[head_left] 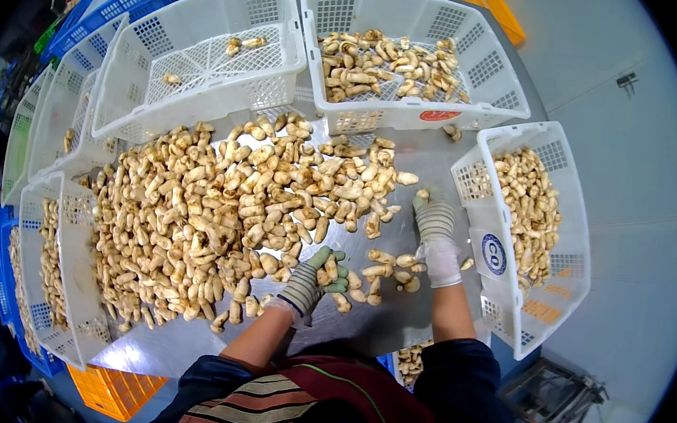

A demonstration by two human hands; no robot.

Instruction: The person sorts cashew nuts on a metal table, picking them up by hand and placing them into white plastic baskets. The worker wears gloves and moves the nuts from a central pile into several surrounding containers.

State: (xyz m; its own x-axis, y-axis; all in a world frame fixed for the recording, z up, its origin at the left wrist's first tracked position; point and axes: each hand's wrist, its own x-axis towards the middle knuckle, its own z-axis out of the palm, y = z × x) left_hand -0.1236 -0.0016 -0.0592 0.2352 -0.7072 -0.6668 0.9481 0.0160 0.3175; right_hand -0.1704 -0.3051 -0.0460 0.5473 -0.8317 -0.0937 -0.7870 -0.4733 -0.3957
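Observation:
A large pile of pale, brown-stained mushrooms (193, 217), matsutake by their look, covers the left and middle of the metal table (358, 328). My left hand (305, 284), in a striped glove with green fingers, curls around mushrooms (328, 270) at the pile's near right edge. Farther right, my right hand (436, 220) wears a matching glove, palm down over the table. A pale mushroom tip (423, 193) shows at its fingertips; the rest is hidden under the glove. Between my hands lies a small loose group of mushrooms (379, 269).
White crate (500, 225) at the right holds many small mushrooms. At the back, one crate (377, 112) is partly filled and another (197, 105) holds a few. More white crates (77, 261) line the left side. An orange crate (114, 391) sits below the table's edge.

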